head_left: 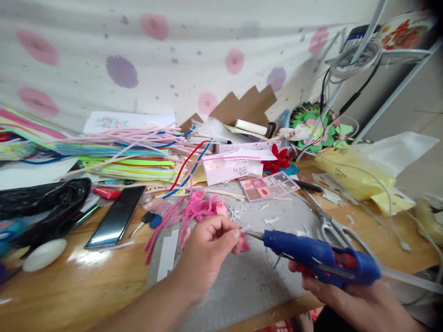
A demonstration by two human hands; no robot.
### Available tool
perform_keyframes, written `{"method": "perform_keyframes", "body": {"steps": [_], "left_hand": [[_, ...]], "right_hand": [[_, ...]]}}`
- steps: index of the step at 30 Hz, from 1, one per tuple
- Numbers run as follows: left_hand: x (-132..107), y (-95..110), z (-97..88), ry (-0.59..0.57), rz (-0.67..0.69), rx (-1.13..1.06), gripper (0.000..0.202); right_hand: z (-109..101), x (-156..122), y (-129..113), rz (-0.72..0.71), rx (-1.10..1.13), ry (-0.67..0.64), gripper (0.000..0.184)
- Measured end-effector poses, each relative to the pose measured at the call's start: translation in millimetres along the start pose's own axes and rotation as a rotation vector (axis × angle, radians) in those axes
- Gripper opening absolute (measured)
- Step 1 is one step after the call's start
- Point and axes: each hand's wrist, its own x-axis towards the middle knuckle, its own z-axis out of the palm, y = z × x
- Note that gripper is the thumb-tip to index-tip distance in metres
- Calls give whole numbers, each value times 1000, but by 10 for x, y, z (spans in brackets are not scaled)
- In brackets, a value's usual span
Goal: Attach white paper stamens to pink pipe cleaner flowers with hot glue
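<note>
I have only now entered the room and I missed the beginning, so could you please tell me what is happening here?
A person's right hand holds a blue glue gun. The left hand pinches a small pale piece close to its nozzle; whether they touch is unclear. Both are above a grey mat. Pink stems lie behind the left hand, scissors behind the gun.

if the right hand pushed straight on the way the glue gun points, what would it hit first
The glue gun in the right hand would first meet the pale piece pinched in the left hand, then those fingers; whether the nozzle already touches is unclear.
</note>
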Motion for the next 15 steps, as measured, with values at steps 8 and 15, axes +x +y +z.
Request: {"method": "perform_keyframes", "body": {"steps": [8,15], "left_hand": [[-18,-15,3,-7,20,21,14],[-22,19,23,-26,11,7,13]], "right_hand": [[41,-61,60,-37,-174,134,19],[47,-34,50,-84,-149,151,19]]}}
